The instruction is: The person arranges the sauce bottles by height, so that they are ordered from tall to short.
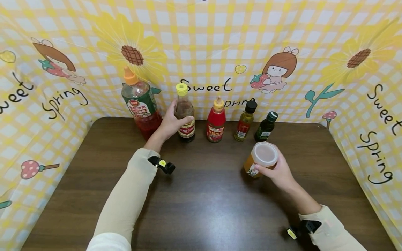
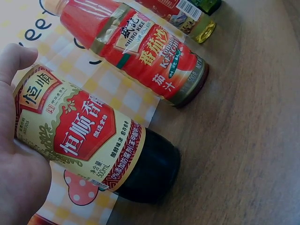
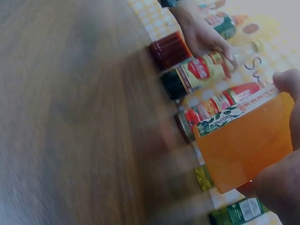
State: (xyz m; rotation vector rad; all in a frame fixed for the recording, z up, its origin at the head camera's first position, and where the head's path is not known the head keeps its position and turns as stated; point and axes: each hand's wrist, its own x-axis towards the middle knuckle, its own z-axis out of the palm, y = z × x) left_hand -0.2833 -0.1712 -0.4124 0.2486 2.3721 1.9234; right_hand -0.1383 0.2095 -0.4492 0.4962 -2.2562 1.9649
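Observation:
My left hand [image 1: 169, 123] grips a dark vinegar bottle [image 1: 187, 129] with a yellow cap. The bottle stands upright at the back of the table, its cream and red label [image 2: 84, 126] facing the left wrist camera. In my right hand [image 1: 280, 173] is a squat plastic jar [image 1: 265, 153] with a translucent lid and orange contents. My thumb lies across the jar's front, and the other fingers go round its far side, mostly hidden in the head view. The jar's printed label [image 3: 236, 111] shows along one side in the right wrist view.
Left of the vinegar is a large ketchup bottle [image 1: 139, 108] with an orange cap. A smaller ketchup squeeze bottle [image 1: 215, 123], a yellow oil bottle [image 1: 244, 124] and a dark green bottle [image 1: 265, 129] stand to its right. A checked cloth [image 1: 201, 45] hangs behind the brown table [image 1: 201, 205].

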